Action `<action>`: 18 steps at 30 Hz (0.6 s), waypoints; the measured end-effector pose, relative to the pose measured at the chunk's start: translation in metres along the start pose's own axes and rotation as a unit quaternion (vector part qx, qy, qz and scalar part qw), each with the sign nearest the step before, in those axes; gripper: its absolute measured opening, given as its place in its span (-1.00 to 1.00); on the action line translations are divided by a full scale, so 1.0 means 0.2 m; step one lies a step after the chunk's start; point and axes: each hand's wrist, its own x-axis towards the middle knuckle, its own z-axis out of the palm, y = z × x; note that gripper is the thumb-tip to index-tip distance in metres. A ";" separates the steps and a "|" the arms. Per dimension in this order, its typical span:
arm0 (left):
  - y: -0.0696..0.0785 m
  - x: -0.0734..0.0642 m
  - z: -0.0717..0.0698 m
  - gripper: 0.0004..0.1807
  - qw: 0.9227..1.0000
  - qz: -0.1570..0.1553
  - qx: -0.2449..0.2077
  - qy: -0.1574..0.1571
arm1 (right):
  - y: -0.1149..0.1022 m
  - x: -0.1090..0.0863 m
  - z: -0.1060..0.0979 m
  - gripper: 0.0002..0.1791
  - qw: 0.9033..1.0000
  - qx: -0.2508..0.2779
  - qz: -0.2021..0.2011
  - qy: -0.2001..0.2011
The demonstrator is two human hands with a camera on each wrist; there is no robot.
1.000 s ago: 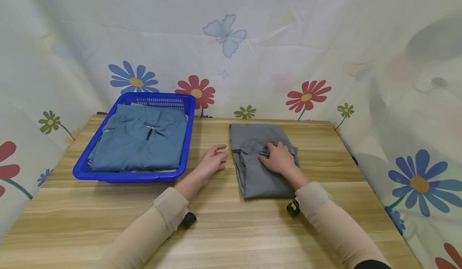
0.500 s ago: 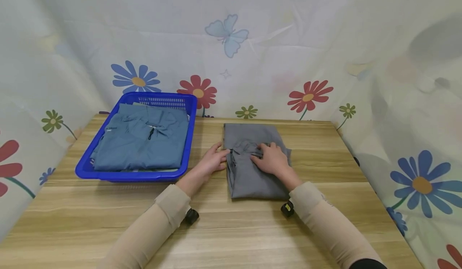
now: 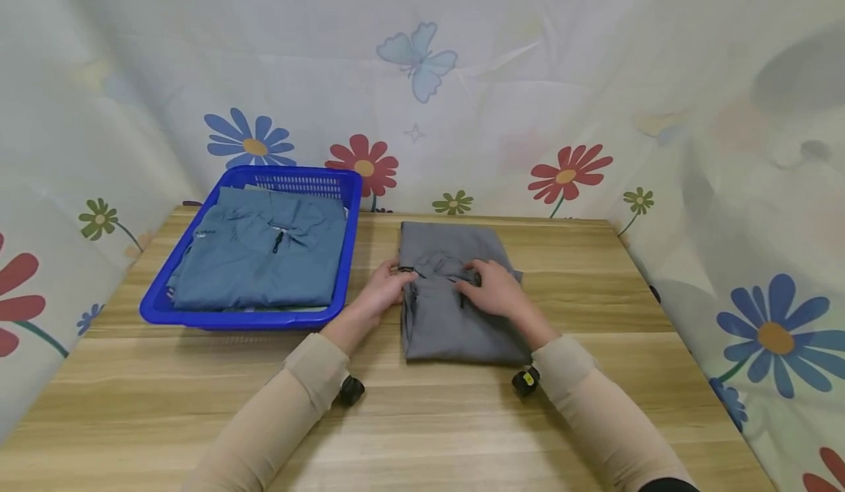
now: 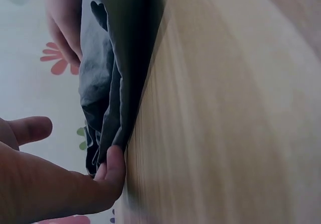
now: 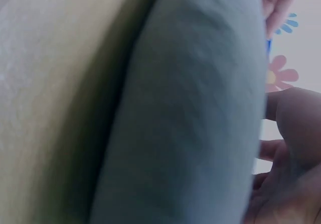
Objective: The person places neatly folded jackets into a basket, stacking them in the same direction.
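Observation:
A folded grey collared top (image 3: 445, 323) lies on the wooden table, with its gathered collar uppermost and a small black pull near the right thumb. My left hand (image 3: 379, 292) is at its left edge, thumb tip overlapping the fabric in the head view. In the left wrist view those fingers (image 4: 114, 171) touch the side of the folded layers, and the thumb stands apart from the cloth. My right hand (image 3: 496, 290) rests on top beside the collar, fingers spread and lightly bent. Its fingertips reach the upper face of the top (image 5: 190, 113) in the right wrist view.
A blue plastic basket (image 3: 350, 250) stands to the left, holding a folded blue zip-neck top (image 3: 264, 279) over other folded items. Behind the table (image 3: 436, 426) and along its sides hangs a white flower-print curtain (image 3: 488, 111).
The grey top has slid left, with my right hand moving along on it. My left hand, earlier apart from the top, has come against its left edge. The basket keeps its place.

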 end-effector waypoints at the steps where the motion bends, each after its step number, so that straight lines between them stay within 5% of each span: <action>1: 0.00 0.00 0.00 -0.21 1.000 0.001 -0.003 0.003 | 0.00 -0.01 -0.01 -0.48 1.000 0.016 -0.008 0.001; 8: 0.01 0.00 0.00 -0.18 0.999 0.024 0.041 0.021 | 0.10 -0.06 -0.07 -0.61 0.993 0.095 -0.045 0.059; 12: 0.01 0.00 0.00 -0.15 0.995 0.047 0.088 0.016 | 0.17 -0.10 -0.11 -0.62 0.989 0.119 -0.011 0.089; 18: 0.00 0.03 0.00 -0.20 0.990 0.072 0.120 -0.005 | 0.28 -0.14 -0.15 -0.53 0.988 0.144 0.046 0.036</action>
